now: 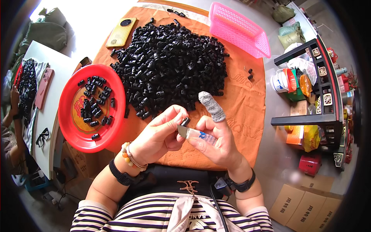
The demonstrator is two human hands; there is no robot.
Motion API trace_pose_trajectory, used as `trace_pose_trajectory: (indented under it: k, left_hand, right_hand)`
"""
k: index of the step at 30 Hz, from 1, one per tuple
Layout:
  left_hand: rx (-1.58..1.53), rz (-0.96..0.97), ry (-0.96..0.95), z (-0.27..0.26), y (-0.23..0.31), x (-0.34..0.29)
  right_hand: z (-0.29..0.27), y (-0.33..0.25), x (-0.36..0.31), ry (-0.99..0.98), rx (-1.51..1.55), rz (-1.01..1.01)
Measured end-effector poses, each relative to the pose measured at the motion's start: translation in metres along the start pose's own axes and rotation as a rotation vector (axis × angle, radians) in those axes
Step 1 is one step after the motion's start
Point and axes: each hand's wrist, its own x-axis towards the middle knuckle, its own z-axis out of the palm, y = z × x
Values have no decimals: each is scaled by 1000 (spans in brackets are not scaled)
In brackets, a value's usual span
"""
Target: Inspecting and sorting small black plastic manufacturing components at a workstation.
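Note:
Between the thumb and fingers of my left hand (162, 129) is a small black plastic piece (185, 121), short and rounded. My right hand (216, 144) grips a knife (197, 134) with a short slanted metal blade and a white wrapped handle. The blade lies right by the black piece; whether it touches cannot be made out. A grey knitted finger cover (212, 107) sits on my raised right index finger. Beyond my hands spreads a large heap of similar black pieces (170, 65). To the left, a red round tray (66, 116) holds several more.
An orange cloth (243, 127) covers the table. A pink perforated basket (239, 29) stands at the far right, a yellow phone (121, 32) at the far left. Another person's arm (14, 100) shows by a white side table (50, 77). A black shelf frame (309, 120) stands right.

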Motion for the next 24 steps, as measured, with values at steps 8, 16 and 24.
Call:
trace_pose_trajectory:
  k: [8, 16, 24]
  left_hand:
    - [-30, -33, -18, 1, 2, -1]
    - [-17, -19, 4, 1, 0, 0]
    - [-12, -8, -5, 0, 0, -1]
  right_hand:
    - [3, 2, 1, 19, -63, -43]
    - [4, 2, 1, 25, -116, -45]
    - [5, 1, 2, 43, -145, -81]
